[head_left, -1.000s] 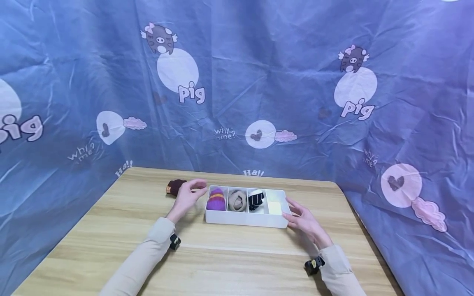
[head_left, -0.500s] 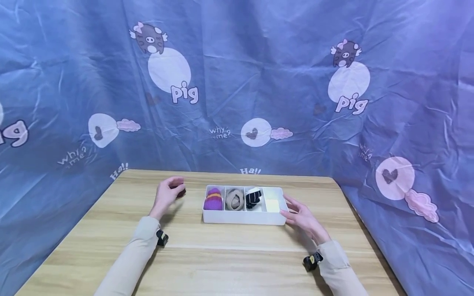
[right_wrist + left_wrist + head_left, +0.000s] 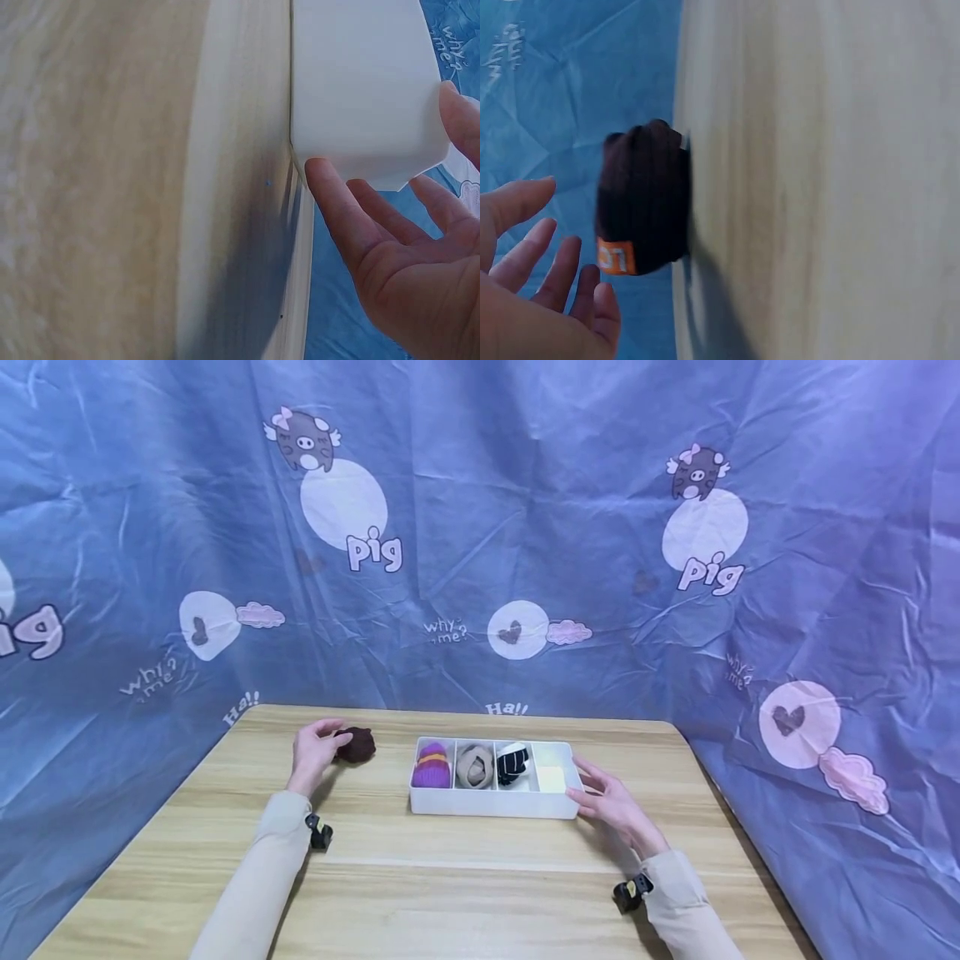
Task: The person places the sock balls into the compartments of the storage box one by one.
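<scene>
A dark brown rolled-up sock (image 3: pixel 357 746) lies at the back left of the table; its orange label (image 3: pixel 616 257) shows in the left wrist view. My left hand (image 3: pixel 313 755) is just left of the sock, fingers loosely bent and spread. In the left wrist view a small gap separates those fingers from it. My right hand (image 3: pixel 617 808) touches the right end of a white divided box (image 3: pixel 491 803), thumb and extended fingers spread along that end. Inside the box are a purple rolled sock (image 3: pixel 432 768), a beige one (image 3: pixel 475 767) and a black-and-white striped one (image 3: pixel 513 765).
The rightmost compartment (image 3: pixel 551 756) of the box has a pale yellow patch at its bottom. Beneath everything is a wooden table (image 3: pixel 480 893). Blue printed cloth (image 3: pixel 465 552) hangs close behind its back edge and along the sides.
My left hand has moved left, from beside the box, across the brown sock, to its left side. The sock stays about where it was. My right hand keeps its place at the box end.
</scene>
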{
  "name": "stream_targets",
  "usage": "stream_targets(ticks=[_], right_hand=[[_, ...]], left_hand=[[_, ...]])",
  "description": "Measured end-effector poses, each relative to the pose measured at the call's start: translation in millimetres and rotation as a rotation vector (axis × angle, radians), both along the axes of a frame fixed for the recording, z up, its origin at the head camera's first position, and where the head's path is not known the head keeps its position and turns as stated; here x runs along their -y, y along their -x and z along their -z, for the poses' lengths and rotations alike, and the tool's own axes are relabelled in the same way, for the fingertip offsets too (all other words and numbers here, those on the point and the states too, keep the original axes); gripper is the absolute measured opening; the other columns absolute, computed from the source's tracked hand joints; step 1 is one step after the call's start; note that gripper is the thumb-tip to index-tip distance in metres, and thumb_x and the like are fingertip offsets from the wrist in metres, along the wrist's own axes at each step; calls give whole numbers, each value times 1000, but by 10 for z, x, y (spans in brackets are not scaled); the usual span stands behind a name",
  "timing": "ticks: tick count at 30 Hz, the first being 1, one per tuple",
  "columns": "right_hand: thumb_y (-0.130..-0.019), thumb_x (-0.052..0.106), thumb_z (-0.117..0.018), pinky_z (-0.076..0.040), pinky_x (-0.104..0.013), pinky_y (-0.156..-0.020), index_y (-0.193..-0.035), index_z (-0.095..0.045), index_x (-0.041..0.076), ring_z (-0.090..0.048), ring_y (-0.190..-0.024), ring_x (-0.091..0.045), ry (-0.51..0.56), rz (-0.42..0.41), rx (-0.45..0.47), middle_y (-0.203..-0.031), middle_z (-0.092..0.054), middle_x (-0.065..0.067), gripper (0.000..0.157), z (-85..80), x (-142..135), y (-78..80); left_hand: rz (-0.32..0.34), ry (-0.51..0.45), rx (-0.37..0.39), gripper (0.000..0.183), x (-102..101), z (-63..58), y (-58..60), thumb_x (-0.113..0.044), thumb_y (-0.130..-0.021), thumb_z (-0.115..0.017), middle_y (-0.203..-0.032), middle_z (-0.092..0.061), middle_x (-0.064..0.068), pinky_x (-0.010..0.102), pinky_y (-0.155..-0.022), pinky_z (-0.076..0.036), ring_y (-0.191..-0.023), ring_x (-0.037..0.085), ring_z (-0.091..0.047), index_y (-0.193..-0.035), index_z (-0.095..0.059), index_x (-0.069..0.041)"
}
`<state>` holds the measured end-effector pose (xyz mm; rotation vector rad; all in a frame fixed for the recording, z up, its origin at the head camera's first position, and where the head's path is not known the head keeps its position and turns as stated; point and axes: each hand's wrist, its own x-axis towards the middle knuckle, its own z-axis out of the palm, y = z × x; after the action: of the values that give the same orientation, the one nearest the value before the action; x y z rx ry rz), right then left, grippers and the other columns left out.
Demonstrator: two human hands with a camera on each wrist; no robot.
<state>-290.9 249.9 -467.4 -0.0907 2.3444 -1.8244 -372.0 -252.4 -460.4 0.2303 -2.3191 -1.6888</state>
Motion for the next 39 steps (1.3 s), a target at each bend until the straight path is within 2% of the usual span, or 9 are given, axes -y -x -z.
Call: stream_targets(ticks=[5,10,14,21,23,25,27,29,39], right_hand=[[-92,16,-67,-53,-37,-96,-155,-26,12,-48,-130,-38,3,5,-2,-153,-31,-31,76,17,8,13],[-93,16,-67,-53,-36,-95,-156,-25,12,-47,-130,-37,13,-1,-1,-153,-30,-32,76,17,25,14],[-95,16,-65,-52,-37,-96,-156,-22,11,-44,-132,-38,10,-17,-2,-153,-28,-33,75,13,31,5],[-95,15,-64,-52,-40,-97,-156,-22,11,-44,-133,-41,10,-10,-6,-153,-28,-33,74,29,20,6],[-95,16,-65,-52,-41,-98,-156,-23,11,-43,-134,-41,12,-4,-7,-153,-29,-32,74,43,15,10],[-94,16,-66,-51,-41,-98,-156,-24,12,-42,-135,-42,13,2,-9,-153,-30,-32,74,61,4,22],[-93,17,-67,-51,-42,-98,-156,-25,12,-42,-135,-41,15,8,-10,-153,-30,-31,75,67,1,27],[-93,17,-67,-51,-42,-99,-155,-25,12,-43,-134,-41,11,7,-11,-153,-30,-32,75,69,1,29],[-93,17,-67,-52,-40,-97,-155,-26,12,-47,-130,-38,7,3,-4,-153,-30,-32,75,53,11,29]], left_hand=[[42,40,37,48,36,30,71,-11,-86,-71,-143,-48,25,46,-115,-30,-136,38,-38,-132,-58,0],[146,80,60,54,66,63,129,-5,-87,-68,-148,-41,28,48,-117,-28,-140,41,-33,-137,-52,3],[212,98,93,58,87,95,152,-2,-87,-67,-149,-40,27,48,-117,-28,-140,42,-34,-141,-46,5],[270,122,147,67,110,87,160,-4,-85,-69,-150,-38,28,52,-116,-28,-137,46,-36,-146,-40,1],[283,116,167,69,109,84,167,-5,-85,-70,-147,-40,30,48,-108,-38,-130,44,-44,-146,-40,0],[296,108,191,70,104,92,180,-6,-84,-71,-144,-44,31,39,-88,-50,-114,38,-56,-146,-39,0],[308,102,205,73,99,109,190,-7,-83,-73,-141,-47,30,30,-68,-48,-97,27,-60,-146,-38,2],[316,97,219,74,89,116,190,-7,-82,-74,-138,-49,29,25,-57,-44,-87,19,-58,-145,-38,3],[301,97,164,67,60,135,175,-4,-77,-78,-128,-52,28,24,-65,-48,-94,24,-58,-134,-44,5]])
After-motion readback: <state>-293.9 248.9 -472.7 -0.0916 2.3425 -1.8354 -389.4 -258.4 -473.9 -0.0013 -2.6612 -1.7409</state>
